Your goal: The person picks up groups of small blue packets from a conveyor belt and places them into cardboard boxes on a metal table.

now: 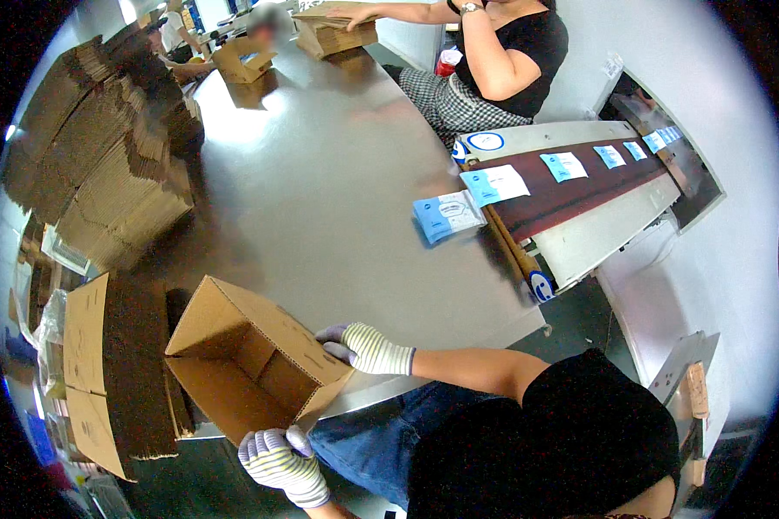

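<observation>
Cardboard box (261, 353), mouth open, sat tilted between both gloved hands in the head view, mostly beyond the left hand and to the right hand's left. Left hand (281, 467) curled around its near edge; right hand (368, 348), half curled, touched its side, grip unclear. Packets (450, 216) lay beyond the right hand.

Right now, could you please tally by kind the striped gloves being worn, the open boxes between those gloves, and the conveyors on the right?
Striped gloves: 2
Open box: 1
Conveyor: 1
Total: 4
</observation>
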A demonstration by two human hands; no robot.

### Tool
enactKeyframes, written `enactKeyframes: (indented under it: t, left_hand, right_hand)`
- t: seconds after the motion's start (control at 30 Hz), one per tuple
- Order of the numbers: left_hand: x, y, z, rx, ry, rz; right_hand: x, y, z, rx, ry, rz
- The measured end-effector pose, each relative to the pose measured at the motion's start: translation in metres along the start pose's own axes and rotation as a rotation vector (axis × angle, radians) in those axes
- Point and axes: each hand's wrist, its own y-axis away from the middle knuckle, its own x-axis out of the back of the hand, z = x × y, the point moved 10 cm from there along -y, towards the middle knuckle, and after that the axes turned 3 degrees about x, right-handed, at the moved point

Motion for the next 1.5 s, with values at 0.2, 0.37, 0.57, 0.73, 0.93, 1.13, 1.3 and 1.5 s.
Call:
enactKeyframes:
  t: [0.2, 0.37, 0.57, 0.73, 0.93, 1.13, 1.3, 1.5]
  left_hand:
    - [0.002, 0.0, -0.001, -0.01, 0.019, 0.01]
    - [0.0, 0.0, -0.001, 0.002, 0.032, 0.026]
    - [0.002, -0.001, -0.003, 0.02, 0.028, 0.012]
    - [-0.004, 0.0, -0.001, 0.009, 0.028, -0.014]
    - [-0.003, 0.0, -0.003, -0.004, 0.019, -0.07]
    - [-0.002, -0.002, -0.004, 0.009, 0.02, 0.017]
    - [-0.009, -0.002, -0.005, 0.021, 0.027, -0.07]
    - [-0.003, 0.0, -0.003, -0.007, 0.029, -0.004]
  right_hand:
    - [0.004, -0.003, 0.006, 0.094, -0.067, 0.095]
    - [0.045, -0.016, 0.012, 0.221, 0.403, -0.226]
    - [0.228, -0.047, 0.038, -0.164, 1.019, -0.269]
    - [0.326, -0.052, 0.069, -0.241, 0.857, -0.337]
    - [0.298, -0.027, 0.127, -0.552, 0.937, -0.704]
    - [0.214, 0.02, 0.082, -0.407, 0.973, -0.573]
    - [0.147, 0.086, 0.035, -0.457, 1.027, -0.527]
    - [0.154, 0.097, -0.014, -0.174, -0.21, 0.096]
